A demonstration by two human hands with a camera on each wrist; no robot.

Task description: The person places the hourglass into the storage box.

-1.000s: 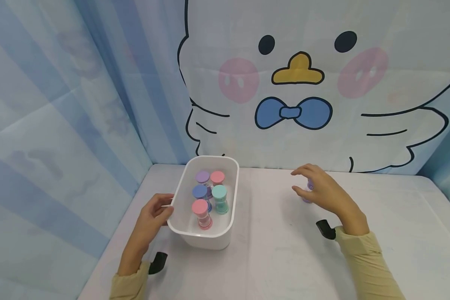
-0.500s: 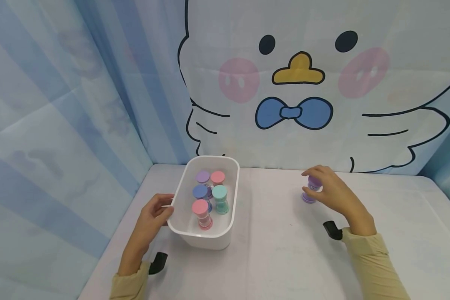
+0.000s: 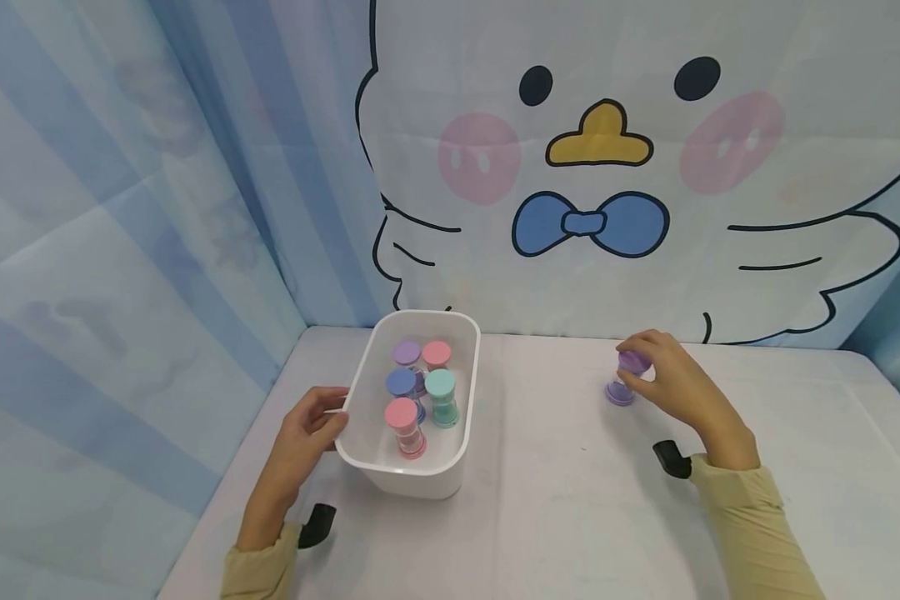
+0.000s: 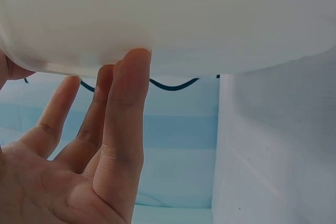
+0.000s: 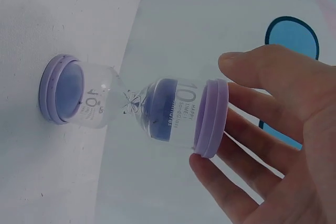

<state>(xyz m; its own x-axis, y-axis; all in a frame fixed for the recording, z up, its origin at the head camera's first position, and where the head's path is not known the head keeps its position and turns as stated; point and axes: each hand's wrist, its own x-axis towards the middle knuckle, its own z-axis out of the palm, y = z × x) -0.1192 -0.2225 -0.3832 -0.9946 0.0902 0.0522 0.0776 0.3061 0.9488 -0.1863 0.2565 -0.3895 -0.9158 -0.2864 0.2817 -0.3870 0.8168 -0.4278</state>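
My left hand [image 3: 300, 446] rests its fingertips against the outer side of a white plastic bin [image 3: 468, 400]. In the left wrist view the fingers [image 4: 126, 103] touch the bin's wall from outside. Over at the right, a purple hourglass [image 3: 621, 392] stands on the table, with my right hand [image 3: 675, 379] round its top cap. The right wrist view shows this hourglass [image 5: 163, 108] with blue-purple sand and a printed "10". There the right hand's fingers lie round the cap, one fingertip touching its edge; whether the thumb touches is hard to tell.
Several hourglasses stand inside the bin: a front pink one [image 3: 401, 414], a teal one [image 3: 440, 383], a blue one [image 3: 401, 382], a purple one [image 3: 407, 352] and a rear pink one [image 3: 437, 354]. A cartoon-printed curtain [image 3: 585, 292] hangs behind the white table [image 3: 540, 500].
My right hand has moved right, from in front of the purple hourglass to round its cap, uncovering more of the hourglass. The left hand and bin have stayed in place.
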